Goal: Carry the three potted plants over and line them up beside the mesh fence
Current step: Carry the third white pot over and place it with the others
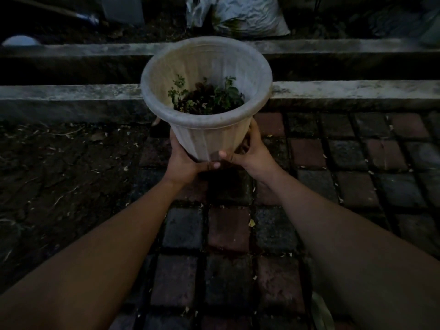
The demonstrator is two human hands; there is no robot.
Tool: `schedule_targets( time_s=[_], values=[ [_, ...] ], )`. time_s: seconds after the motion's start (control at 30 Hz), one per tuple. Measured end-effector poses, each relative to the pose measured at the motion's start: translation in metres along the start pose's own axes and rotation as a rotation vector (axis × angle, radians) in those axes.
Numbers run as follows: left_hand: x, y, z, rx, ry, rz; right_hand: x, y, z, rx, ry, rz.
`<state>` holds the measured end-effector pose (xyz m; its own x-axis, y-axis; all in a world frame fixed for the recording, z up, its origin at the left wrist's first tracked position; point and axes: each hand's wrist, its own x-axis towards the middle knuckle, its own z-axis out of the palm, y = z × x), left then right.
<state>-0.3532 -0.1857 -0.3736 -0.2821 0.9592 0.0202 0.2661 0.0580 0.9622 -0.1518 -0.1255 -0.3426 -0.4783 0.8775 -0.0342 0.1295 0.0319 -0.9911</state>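
The base of the ribbed white pot (206, 136) is covered by the left hand (184, 164) and right hand (250, 154), whose fingers are tucked out of sight behind its wall. The soil is mostly screened by the near rim and by the small plant (207, 97). Both forearms are cut off at the lower edge. The crumpled sack (247, 16) is cropped at the top edge, and the far ground is lost in darkness.

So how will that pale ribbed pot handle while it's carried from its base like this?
The pot flares wide above a narrow base, so it could tip. The left hand and right hand cup it low. The plant sits deep inside, so it is probably only part full and fairly light. The ribbed wall should give some grip.
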Motion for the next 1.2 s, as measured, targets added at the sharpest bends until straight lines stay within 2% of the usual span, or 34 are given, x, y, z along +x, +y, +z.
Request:
schedule_targets(
  time_s=[0.37, 0.5, 0.63, 0.8, 1.07, 1.2],
  values=[
    [-0.002, 0.021, -0.005, -0.026, 0.011, 0.041, -0.004, 0.005, 0.0, 0.167, 0.064, 0.076],
    [-0.005, 0.084, -0.026, -0.038, 0.07, -0.001, -0.002, -0.055, 0.0, 0.231, 0.083, 0.077],
    [-0.004, 0.201, -0.077, -0.098, 0.123, 0.062, 0.005, -0.181, 0.011, 0.203, 0.105, -0.024],
    [-0.019, 0.379, -0.15, -0.24, 0.183, -0.058, -0.003, -0.383, 0.015, 0.246, 0.076, -0.134],
    [-0.043, 0.708, -0.318, -0.313, 0.329, 0.007, -0.009, -0.749, 0.057, 0.182, 0.098, -0.209],
    [-0.08, 0.841, -0.415, -0.323, 0.336, 0.025, -0.027, -0.895, 0.094, 0.129, 0.007, -0.281]
  ],
)
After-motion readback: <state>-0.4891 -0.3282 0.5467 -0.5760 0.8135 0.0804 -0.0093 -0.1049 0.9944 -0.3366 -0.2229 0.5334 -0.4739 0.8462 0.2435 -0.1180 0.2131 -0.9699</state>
